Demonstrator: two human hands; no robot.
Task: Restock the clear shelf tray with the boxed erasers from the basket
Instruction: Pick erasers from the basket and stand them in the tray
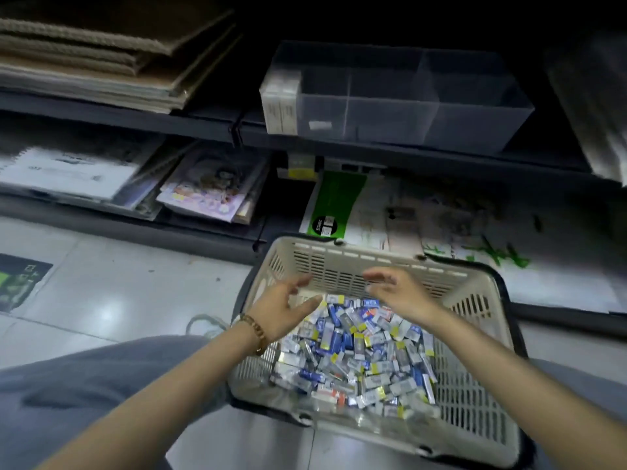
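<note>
A beige plastic basket (475,385) stands on the floor before me, its bottom covered by a heap of several small boxed erasers (359,354) in blue, white and yellow. My left hand (283,307) and my right hand (395,290) hover over the far end of the heap, fingers loosely spread, holding nothing. On the dark shelf above sits the clear shelf tray (475,113) with dividers. A short row of white boxes (280,103) fills its left end; the other compartments look bare.
Stacked cardboard sheets (101,52) lie on the upper shelf to the left. The lower shelf holds notebooks (210,188) and green-and-white paper packs (342,205). White floor tiles (118,293) spread to the left, and my grey-clad knees flank the basket.
</note>
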